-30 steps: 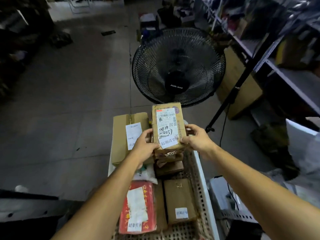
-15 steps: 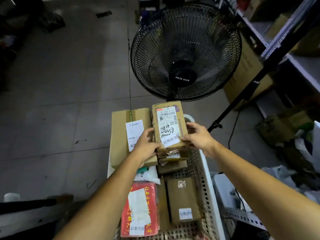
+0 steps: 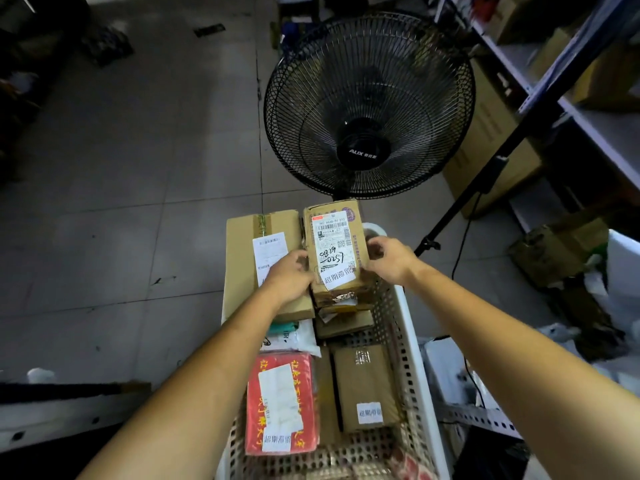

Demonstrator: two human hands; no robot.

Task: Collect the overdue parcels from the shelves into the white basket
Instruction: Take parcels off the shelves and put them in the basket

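Observation:
A small brown parcel (image 3: 334, 247) with a white label and handwritten numbers lies on top of a stack of parcels at the far end of the white basket (image 3: 412, 348). My left hand (image 3: 289, 277) grips its left side and my right hand (image 3: 388, 259) grips its right side. Beside it on the left sits a larger brown box (image 3: 249, 258). Nearer to me the basket holds a red parcel (image 3: 280, 407), a flat brown parcel (image 3: 363, 386) and a white bag (image 3: 294, 337).
A black standing fan (image 3: 367, 105) stands on the floor just beyond the basket. Metal shelves (image 3: 588, 109) with boxes run along the right, with a black stand pole (image 3: 485, 181) leaning in front. Bags and boxes lie on the floor at right. Grey tiled floor (image 3: 138, 168) spreads to the left.
Both hands keep hold of the small parcel on the stack. The view has tilted and moved closer to the fan; the parcel has settled slightly lower on the stack.

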